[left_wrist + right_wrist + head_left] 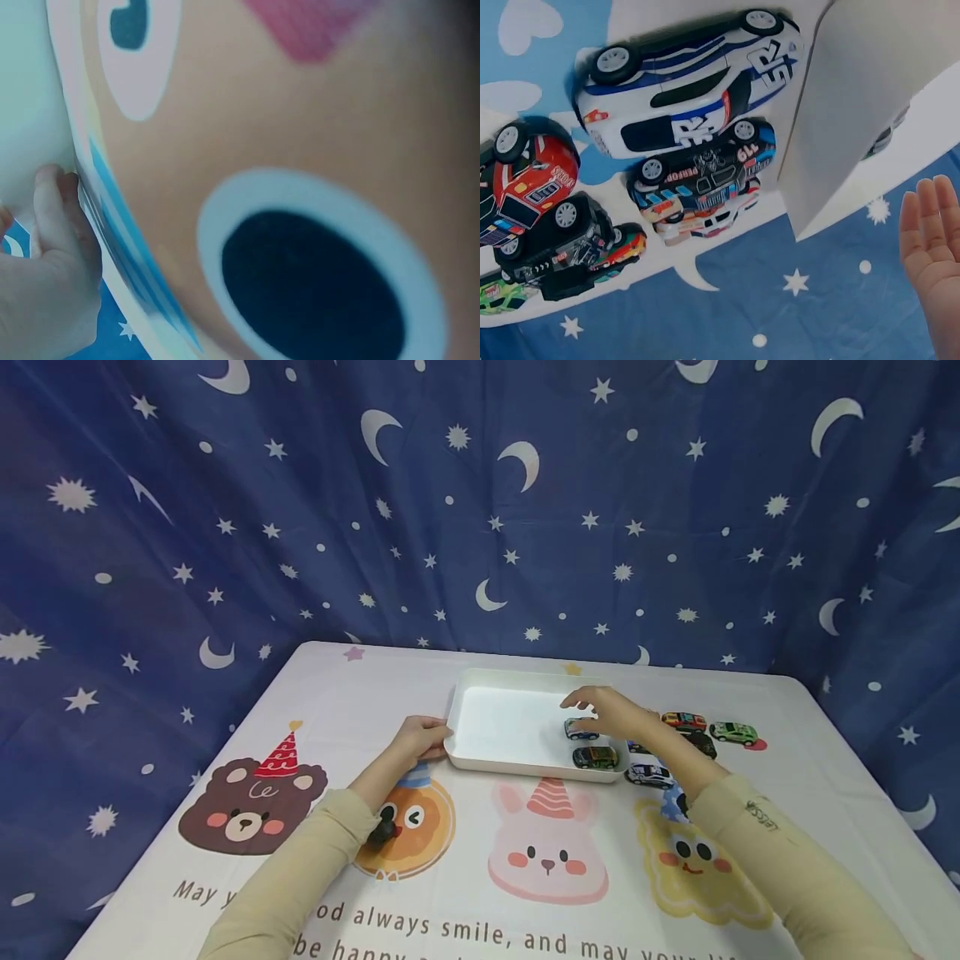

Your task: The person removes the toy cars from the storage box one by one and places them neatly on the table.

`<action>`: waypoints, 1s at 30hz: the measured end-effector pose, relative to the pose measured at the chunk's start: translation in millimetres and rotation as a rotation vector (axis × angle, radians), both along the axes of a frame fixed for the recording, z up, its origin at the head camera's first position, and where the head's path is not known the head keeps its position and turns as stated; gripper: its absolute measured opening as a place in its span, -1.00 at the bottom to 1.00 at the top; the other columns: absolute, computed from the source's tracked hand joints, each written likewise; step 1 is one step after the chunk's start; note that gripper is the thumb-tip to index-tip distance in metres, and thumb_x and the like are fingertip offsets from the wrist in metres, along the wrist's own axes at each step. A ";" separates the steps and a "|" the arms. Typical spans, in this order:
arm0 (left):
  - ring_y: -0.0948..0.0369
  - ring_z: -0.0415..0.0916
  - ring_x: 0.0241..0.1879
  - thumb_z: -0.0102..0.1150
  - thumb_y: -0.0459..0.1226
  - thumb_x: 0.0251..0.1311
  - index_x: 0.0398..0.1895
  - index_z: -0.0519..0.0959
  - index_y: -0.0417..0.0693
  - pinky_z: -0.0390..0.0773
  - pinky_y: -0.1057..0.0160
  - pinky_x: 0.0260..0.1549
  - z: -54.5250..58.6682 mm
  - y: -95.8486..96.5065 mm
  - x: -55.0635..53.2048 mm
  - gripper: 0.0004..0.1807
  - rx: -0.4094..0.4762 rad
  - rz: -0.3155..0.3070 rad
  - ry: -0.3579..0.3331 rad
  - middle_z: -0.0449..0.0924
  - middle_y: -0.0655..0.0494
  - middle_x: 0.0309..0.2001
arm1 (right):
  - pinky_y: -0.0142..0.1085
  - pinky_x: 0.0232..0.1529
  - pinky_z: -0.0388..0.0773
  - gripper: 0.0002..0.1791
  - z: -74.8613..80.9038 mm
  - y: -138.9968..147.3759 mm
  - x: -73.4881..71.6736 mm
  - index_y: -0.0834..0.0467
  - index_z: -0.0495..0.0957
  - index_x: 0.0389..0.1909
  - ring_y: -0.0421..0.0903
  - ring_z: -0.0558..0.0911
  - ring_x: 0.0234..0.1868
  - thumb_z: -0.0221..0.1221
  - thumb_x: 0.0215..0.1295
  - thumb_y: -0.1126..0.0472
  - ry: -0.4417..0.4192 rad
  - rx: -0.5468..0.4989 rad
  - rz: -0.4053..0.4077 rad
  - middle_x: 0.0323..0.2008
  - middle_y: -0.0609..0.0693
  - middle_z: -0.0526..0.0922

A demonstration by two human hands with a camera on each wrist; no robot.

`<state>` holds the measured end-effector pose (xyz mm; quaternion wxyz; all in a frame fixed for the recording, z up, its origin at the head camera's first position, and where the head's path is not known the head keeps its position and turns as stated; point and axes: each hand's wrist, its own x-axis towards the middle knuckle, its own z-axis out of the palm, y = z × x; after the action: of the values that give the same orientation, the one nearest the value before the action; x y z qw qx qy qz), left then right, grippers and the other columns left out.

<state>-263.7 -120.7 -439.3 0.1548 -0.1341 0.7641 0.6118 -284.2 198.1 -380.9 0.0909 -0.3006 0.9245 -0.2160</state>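
Observation:
A shallow white tray (495, 768) lies on the table, its left rim held by the fingers of my left hand (420, 739). In the left wrist view the left hand (52, 277) has its fingertips against the tray wall. Two toy cars stand inside at the right: a light blue-and-white one (577, 732) and a dark one with green and orange (596, 758). My right hand (611, 710) hovers above the light car and partly covers it. Its fingers (928, 225) are extended and apart from the tray wall, with nothing seen in the grasp.
Several toy cars crowd the table right of the tray: a white-and-blue car (690, 90), a black car marked 119 (705, 176), a red truck-like car (536, 187), an orange-red car (683, 721) and a green car (734, 733). A starry blue curtain (480, 527) hangs behind the table.

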 end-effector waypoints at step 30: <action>0.37 0.53 -0.51 0.11 -0.36 0.20 0.18 0.41 -0.37 0.69 0.45 -0.41 -1.4 0.4 -1.2 -0.53 0.008 0.005 -0.001 0.61 -0.07 -0.19 | -0.03 0.11 0.56 -0.62 -22.5 0.4 -13.7 0.36 0.51 -0.02 0.18 0.55 0.04 0.28 0.13 0.32 -0.021 0.193 -0.051 -0.05 0.27 0.60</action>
<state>-264.9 -120.3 -440.7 0.1543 -0.1358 0.7611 0.6152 -297.9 198.5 -403.4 0.1236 -0.2646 0.9473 -0.1313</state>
